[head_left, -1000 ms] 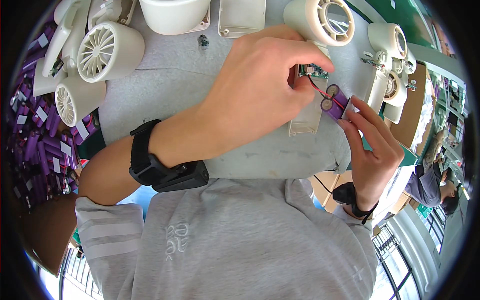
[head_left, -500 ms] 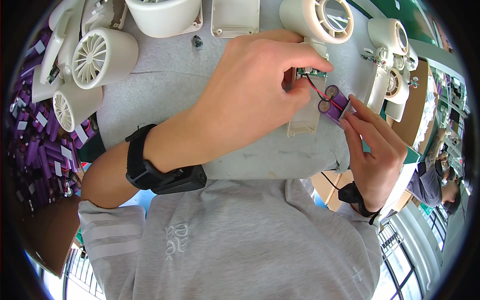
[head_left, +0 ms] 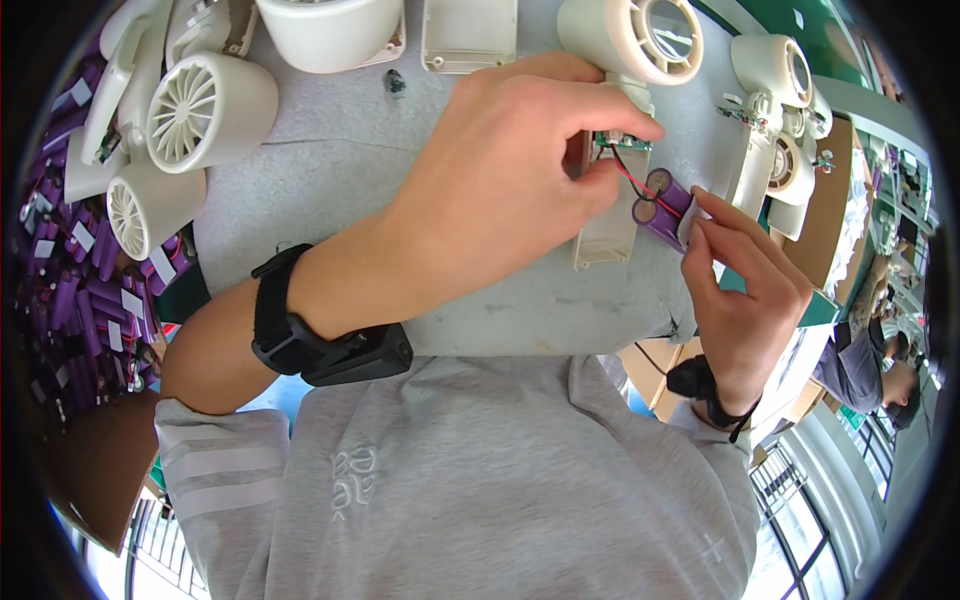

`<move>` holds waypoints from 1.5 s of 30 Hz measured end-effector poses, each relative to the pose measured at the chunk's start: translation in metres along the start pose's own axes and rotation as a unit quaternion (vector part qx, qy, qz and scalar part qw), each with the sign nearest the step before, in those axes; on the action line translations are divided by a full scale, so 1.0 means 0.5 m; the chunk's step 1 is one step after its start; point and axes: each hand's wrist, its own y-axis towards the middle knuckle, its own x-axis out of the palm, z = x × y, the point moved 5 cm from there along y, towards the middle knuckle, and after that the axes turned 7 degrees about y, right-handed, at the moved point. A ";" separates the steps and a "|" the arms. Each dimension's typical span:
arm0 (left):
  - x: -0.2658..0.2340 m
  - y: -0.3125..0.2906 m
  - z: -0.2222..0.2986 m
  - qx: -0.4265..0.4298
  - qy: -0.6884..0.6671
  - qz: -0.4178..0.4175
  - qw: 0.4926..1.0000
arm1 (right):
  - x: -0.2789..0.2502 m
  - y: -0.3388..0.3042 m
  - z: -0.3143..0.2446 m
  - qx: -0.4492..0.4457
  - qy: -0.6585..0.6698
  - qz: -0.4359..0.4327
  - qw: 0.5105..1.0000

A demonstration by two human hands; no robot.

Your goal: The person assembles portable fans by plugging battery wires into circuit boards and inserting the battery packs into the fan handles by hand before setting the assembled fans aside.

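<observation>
The left hand [head_left: 510, 180] reaches across the grey table [head_left: 330, 190] and pinches a small green circuit board [head_left: 622, 142] between thumb and forefinger, right at the upper end of a cream fan handle shell [head_left: 605, 225] lying on the table. Red and black wires [head_left: 632, 178] run from the board to a purple two-cell battery pack [head_left: 662, 208], which sits just to the right of the left thumb, touching the shell's edge. The right hand [head_left: 745, 300] comes up from below and holds the battery pack's far end with thumb and fingertips closed on it, at a white label or tape piece [head_left: 697, 212]. So the pack lies between the two hands, above the right palm and beside the left fingertips.

Above the shell stands a cream handheld fan body [head_left: 630, 35] with its round opening facing up. More fan housings [head_left: 210, 110] lie at the table's left, and further ones [head_left: 775, 110] at its right. A bin of loose purple cells [head_left: 75, 290] sits at the far left. A black wrist strap [head_left: 320, 340] circles the left forearm.
</observation>
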 end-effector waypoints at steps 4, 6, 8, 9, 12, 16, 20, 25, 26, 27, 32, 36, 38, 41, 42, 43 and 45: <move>0.002 0.000 -0.003 -0.009 -0.010 -0.007 1.000 | 0.004 -0.008 0.016 0.032 0.053 -0.005 0.998; 0.000 0.000 -0.003 -0.009 -0.010 -0.007 1.000 | 0.004 -0.012 0.023 0.068 0.075 0.004 0.995; 0.000 -0.001 -0.004 -0.009 -0.009 -0.010 1.000 | 0.004 -0.012 0.024 0.063 0.076 0.003 0.995; 0.000 -0.001 -0.004 -0.008 -0.009 -0.010 1.000 | 0.004 -0.012 0.024 0.058 0.077 0.003 0.995; 0.000 0.000 -0.002 -0.006 0.005 -0.016 1.000 | 0.003 -0.005 0.019 0.044 0.076 -0.004 0.996; -0.001 0.005 -0.002 0.002 0.012 -0.013 1.000 | 0.003 0.008 0.005 0.032 0.066 -0.039 0.997; -0.002 0.005 -0.001 0.009 0.040 -0.016 0.999 | 0.012 0.018 0.004 0.027 0.048 -0.090 0.994; -0.005 0.003 -0.006 0.006 0.040 -0.006 0.999 | 0.022 0.018 0.014 0.017 0.049 -0.105 0.993; -0.004 0.004 -0.004 0.008 0.039 -0.009 0.999 | 0.018 0.016 0.018 0.029 0.058 -0.099 0.993; -0.004 0.005 -0.003 0.009 0.039 -0.012 0.999 | 0.013 0.015 0.020 0.028 0.056 -0.102 0.993; -0.008 0.000 -0.002 0.024 0.024 0.000 0.999 | -0.083 0.000 0.090 0.103 0.221 0.023 0.969; -0.009 0.001 0.001 0.040 0.041 0.010 0.998 | -0.220 -0.001 0.182 0.224 0.029 0.182 0.957; -0.008 0.006 0.001 0.046 0.042 0.012 0.998 | -0.224 -0.004 0.157 0.266 -0.103 0.260 0.923; -0.004 0.005 0.001 0.053 0.042 0.006 0.998 | -0.074 0.016 0.040 0.029 0.036 0.007 0.999; -0.003 0.006 0.001 0.052 0.044 0.005 0.998 | -0.030 0.033 0.009 -0.050 0.020 -0.063 0.997; -0.001 0.008 0.001 0.050 0.045 0.003 0.998 | -0.009 0.037 0.007 -0.045 0.017 -0.061 0.997; -0.009 0.002 -0.005 0.038 0.060 0.011 0.997 | 0.042 0.043 0.009 -0.075 0.044 -0.076 0.993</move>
